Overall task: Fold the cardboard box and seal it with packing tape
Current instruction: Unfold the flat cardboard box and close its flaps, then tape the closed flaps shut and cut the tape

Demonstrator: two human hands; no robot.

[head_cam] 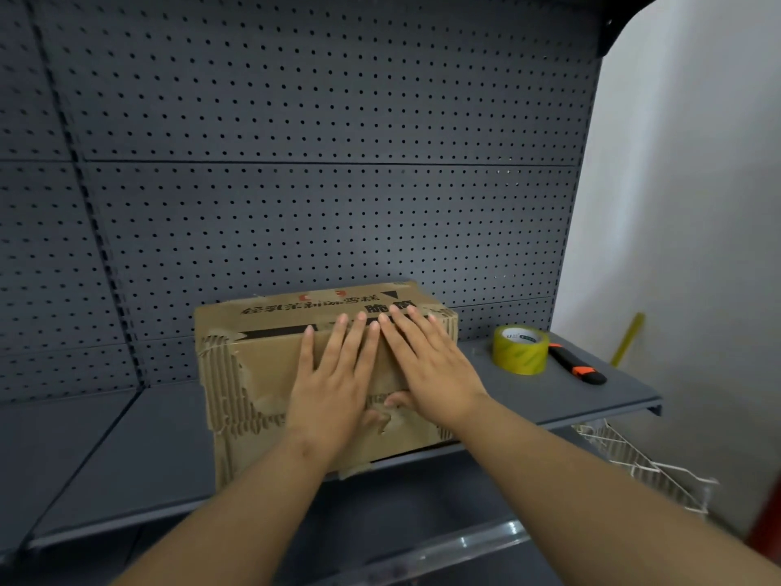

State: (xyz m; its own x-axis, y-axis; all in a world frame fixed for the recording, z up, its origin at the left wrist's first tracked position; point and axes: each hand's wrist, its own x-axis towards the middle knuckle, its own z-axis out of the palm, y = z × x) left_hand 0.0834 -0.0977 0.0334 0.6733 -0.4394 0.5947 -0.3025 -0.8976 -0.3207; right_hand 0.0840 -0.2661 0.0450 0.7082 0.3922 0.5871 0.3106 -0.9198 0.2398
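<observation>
The cardboard box (253, 365) stands on the shelf (139, 450). The left hand (334, 374) and the right hand (427, 357) press flat on its near face (each grip released, fingers straight). The packing tape roll (520, 348) lies near, on the right, just beside a utility knife (577, 363).

Box (253, 365): we see rough, torn corrugated cardboard.
Tape roll (520, 351): glossy yellowish plastic.
Shelf (549, 399): matt grey, probably painted metal.

head-worn view, forward and down
</observation>
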